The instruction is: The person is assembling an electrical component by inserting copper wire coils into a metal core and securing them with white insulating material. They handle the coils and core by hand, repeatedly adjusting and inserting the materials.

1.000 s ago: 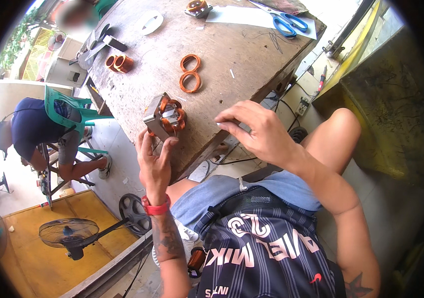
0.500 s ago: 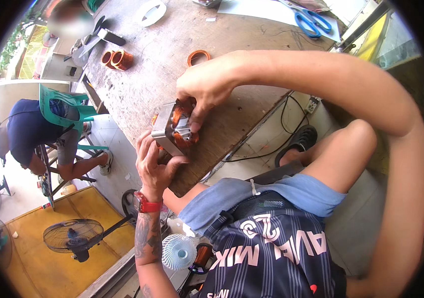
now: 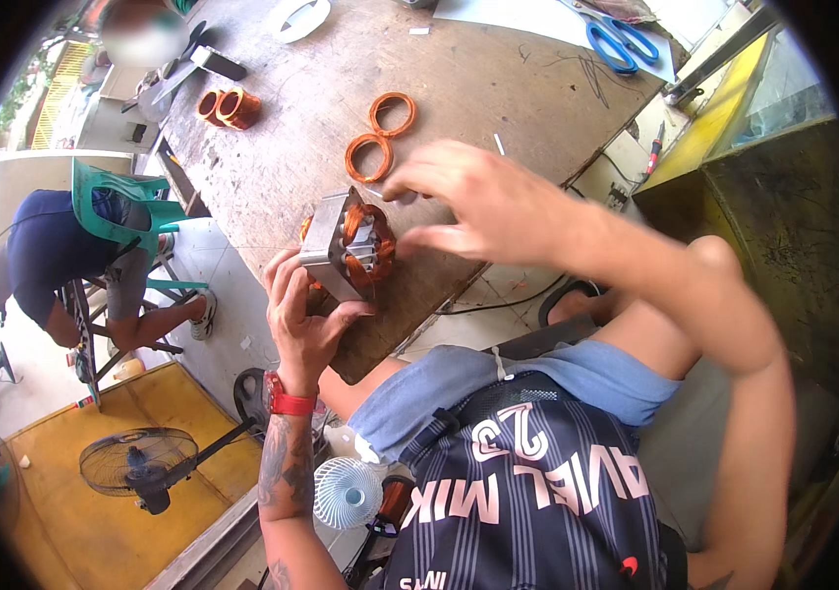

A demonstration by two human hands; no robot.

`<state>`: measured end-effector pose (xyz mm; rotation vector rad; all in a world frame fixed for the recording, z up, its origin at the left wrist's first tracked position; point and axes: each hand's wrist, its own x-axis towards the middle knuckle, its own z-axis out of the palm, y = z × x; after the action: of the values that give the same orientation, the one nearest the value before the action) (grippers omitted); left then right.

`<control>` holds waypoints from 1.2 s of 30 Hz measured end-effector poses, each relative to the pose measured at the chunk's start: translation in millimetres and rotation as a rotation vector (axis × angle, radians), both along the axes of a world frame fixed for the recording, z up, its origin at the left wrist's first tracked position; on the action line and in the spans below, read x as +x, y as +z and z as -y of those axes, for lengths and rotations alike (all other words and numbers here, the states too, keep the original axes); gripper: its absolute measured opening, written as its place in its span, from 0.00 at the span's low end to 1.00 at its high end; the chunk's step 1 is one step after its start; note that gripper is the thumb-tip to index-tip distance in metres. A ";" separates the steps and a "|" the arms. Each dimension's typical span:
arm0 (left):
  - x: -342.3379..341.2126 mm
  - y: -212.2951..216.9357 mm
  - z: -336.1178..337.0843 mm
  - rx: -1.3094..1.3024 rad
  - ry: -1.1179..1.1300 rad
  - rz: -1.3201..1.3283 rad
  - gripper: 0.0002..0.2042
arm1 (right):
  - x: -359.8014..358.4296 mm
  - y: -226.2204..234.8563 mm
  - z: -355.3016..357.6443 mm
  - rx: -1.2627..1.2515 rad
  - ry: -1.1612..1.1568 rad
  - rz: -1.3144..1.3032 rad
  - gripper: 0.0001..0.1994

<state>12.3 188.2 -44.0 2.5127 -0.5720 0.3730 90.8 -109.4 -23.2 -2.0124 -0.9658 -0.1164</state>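
A square metal motor stator (image 3: 333, 236) with copper windings (image 3: 372, 241) in its slots rests near the table's front edge. My left hand (image 3: 303, 317) grips its lower left side, thumb underneath and fingers around the corner. Just right of the stator, my right hand (image 3: 459, 205) hangs apart from it, thumb and fingers spread, holding nothing. Beyond that hand, two copper wire coils (image 3: 368, 158) lie edge to edge on the wooden table.
Two more coils (image 3: 237, 108) stand at the table's far left. Blue-handled scissors (image 3: 622, 44) lie on white sheet at the far right; a white ring (image 3: 301, 18) is at the back. A person (image 3: 75, 241) sits bent over at left, near a fan (image 3: 139, 460).
My right hand has come off the stator and moved right, its fingers parting. Both loose coils now show fully. My left hand keeps hold of the stator.
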 end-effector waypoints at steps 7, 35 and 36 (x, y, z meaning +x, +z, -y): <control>2.1 -2.7 -2.8 -0.025 -0.001 -0.014 0.33 | -45.8 -20.6 -30.2 0.173 -0.226 0.076 0.11; 4.1 1.5 -4.1 0.002 -0.032 0.044 0.32 | -52.6 -20.0 -24.3 -0.126 -0.165 0.398 0.15; 4.7 2.2 -4.7 0.003 -0.029 0.048 0.32 | -52.4 -20.8 -24.0 -0.125 -0.153 0.421 0.15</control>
<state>17.0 192.9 -41.8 2.5011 -0.6275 0.4232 38.4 -85.4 -44.0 -2.2240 -1.0957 -0.5957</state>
